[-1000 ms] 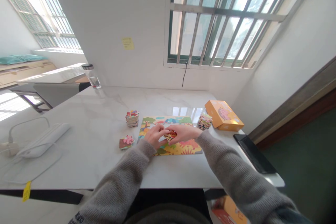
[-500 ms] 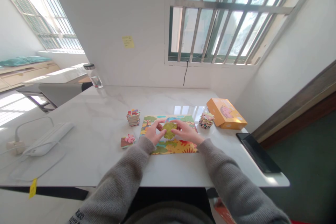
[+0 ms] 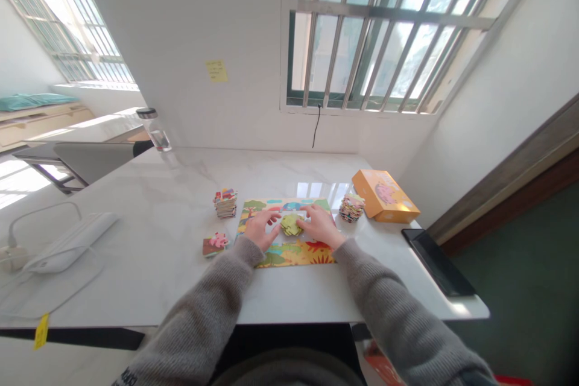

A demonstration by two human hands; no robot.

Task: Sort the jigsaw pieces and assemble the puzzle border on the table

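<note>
A loose pile of yellow-green puzzle pieces (image 3: 292,225) lies on the colourful picture board (image 3: 323,256), between my two hands. My left hand (image 3: 262,229) is just left of the pile, its fingers apart and nothing held in them. To the right, my right hand (image 3: 320,226) has its thumb at the pile's edge and its fingers curved and spread; whether the thumb presses on a piece is hard to see. Left of the board are a stack of puzzle pieces (image 3: 225,204) and a small brown-and-pink group of pieces (image 3: 216,244). Another stack of pieces (image 3: 351,208) stands on the right.
An orange box (image 3: 386,196) stands at the back right, with a black phone or tablet (image 3: 438,262) near the right edge. A white power strip (image 3: 72,241) with cables lies at the left. A clear bottle (image 3: 154,131) stands on the far left of the white table (image 3: 181,289).
Both hands have let go of the green pieces and moved slightly apart. The pieces, held up together before, now rest spread on the board. The view has shifted a little.
</note>
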